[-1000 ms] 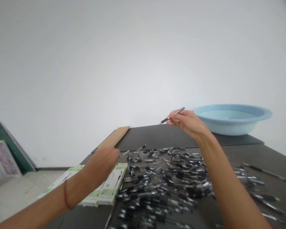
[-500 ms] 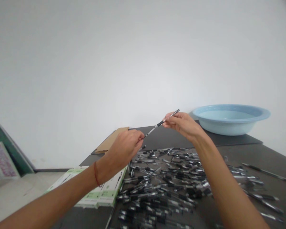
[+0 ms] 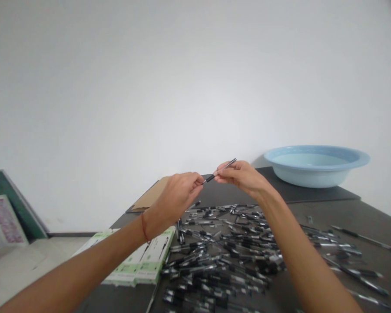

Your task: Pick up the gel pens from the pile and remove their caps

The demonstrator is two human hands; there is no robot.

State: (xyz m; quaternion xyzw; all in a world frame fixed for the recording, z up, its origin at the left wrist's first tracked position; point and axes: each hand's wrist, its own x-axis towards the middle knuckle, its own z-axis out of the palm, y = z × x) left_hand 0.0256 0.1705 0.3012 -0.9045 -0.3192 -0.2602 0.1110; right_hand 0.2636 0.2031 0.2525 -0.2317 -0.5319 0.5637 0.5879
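My right hand (image 3: 239, 176) pinches a thin black and silver pen (image 3: 224, 167) above the dark table (image 3: 329, 208). My left hand (image 3: 179, 195) has its fingers closed around the pen's lower end, so both hands hold it between them. A red string bracelet circles my left wrist. Beneath the hands lies a wide heap of black pens (image 3: 228, 248), several of them overlapping.
A light blue basin (image 3: 316, 164) stands at the table's far right. White and green flat boxes (image 3: 143, 261) lie at the left edge beside the heap. A brown cardboard sheet (image 3: 150, 195) lies behind them. Framed boards (image 3: 6, 213) lean on the wall at left.
My left hand rose from beside the boxes and closed on the lower end of the pen. My right hand came down and left with the pen, meeting the left.
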